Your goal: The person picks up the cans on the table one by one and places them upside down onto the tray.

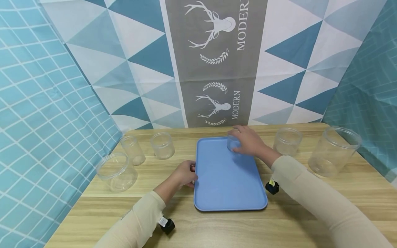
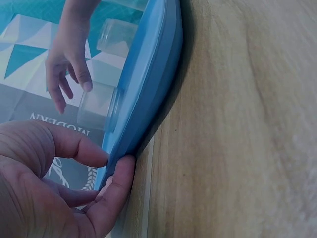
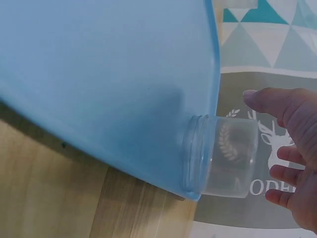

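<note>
A blue rectangular tray (image 1: 227,186) lies on the wooden table. My left hand (image 1: 185,175) pinches its left edge, with the thumb (image 2: 84,148) at the upper side and fingers curled underneath. Near the tray's far right corner stands a small clear plastic jar (image 3: 230,156), its threaded mouth down against the tray. Spread around the jar's upper end, my right hand (image 1: 248,142) has its thumb and fingers apart. In the right wrist view a gap shows between those fingertips and the jar.
Left of the tray stand a narrow clear jar (image 1: 133,151), a small one (image 1: 163,147) and a wide one (image 1: 119,175). To the right are a medium clear jar (image 1: 286,143) and a large one (image 1: 333,153). A patterned cloth (image 1: 214,69) hangs behind the table.
</note>
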{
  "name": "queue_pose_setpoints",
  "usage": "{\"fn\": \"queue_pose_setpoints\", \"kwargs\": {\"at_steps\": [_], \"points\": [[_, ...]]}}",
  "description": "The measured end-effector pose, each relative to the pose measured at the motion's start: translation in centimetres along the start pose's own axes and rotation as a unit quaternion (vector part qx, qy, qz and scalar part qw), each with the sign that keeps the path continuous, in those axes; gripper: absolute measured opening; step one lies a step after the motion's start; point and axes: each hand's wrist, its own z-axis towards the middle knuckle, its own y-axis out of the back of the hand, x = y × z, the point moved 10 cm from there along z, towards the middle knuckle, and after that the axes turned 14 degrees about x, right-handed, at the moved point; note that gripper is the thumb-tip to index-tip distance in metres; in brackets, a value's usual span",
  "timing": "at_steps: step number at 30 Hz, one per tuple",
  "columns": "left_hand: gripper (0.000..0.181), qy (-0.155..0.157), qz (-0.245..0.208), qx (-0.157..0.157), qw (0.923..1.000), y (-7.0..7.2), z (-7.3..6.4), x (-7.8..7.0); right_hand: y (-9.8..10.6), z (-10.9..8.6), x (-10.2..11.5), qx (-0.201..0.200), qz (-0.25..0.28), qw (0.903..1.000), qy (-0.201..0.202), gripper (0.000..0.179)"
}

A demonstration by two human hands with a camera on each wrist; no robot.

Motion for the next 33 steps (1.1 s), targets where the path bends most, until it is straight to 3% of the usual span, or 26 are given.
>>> {"fn": "queue_pose_setpoints", "kwargs": {"at_steps": [17, 33], "points": [[0.068, -0.003, 0.006, -0.018, 0.9998, 0.3, -0.4, 0.2, 1.6, -3.2, 0.8, -0.053, 0.033, 0.9973, 0.038, 0.064], [0.066, -0.028, 0.077, -0.045, 0.9956, 1.1, -1.5, -1.1, 2.7, -7.1, 1.5, -0.108, 0.038, 0.9926, 0.042, 0.064]]}}
